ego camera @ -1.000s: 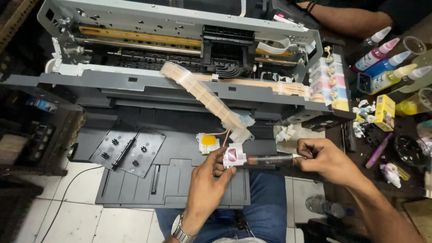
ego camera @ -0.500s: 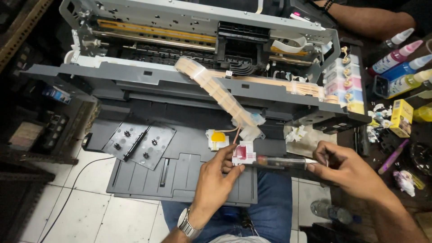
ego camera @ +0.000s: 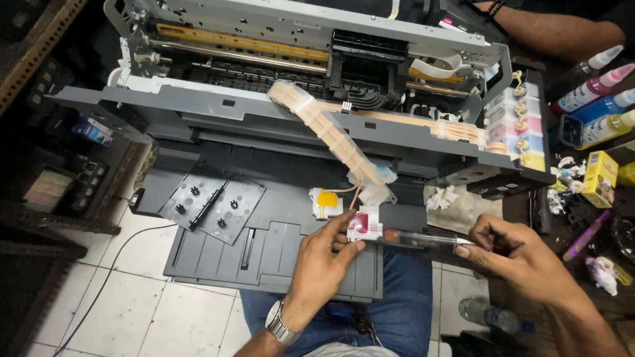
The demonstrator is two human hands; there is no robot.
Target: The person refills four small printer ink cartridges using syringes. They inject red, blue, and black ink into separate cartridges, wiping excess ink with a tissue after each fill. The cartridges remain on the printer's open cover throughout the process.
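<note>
1. over the grey paper tray (ego camera: 264,258), we find the left hand (ego camera: 324,264) pinching a small magenta ink damper (ego camera: 364,227).
2. the right hand (ego camera: 516,254) grips a clear syringe (ego camera: 417,238); its long axis runs level, tip at the damper, which lies left of the right hand.
3. the syringe barrel shows reddish fluid; side tanks (ego camera: 522,125) hold coloured ink.

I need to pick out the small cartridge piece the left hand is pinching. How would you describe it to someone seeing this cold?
Start at the open grey printer and follow the taped bundle of ink tubes down to the output tray. At its end, the left hand pinches a small white damper with magenta ink, joined to a clear syringe. Its neighbour, the yellow damper, lies untouched.
</note>
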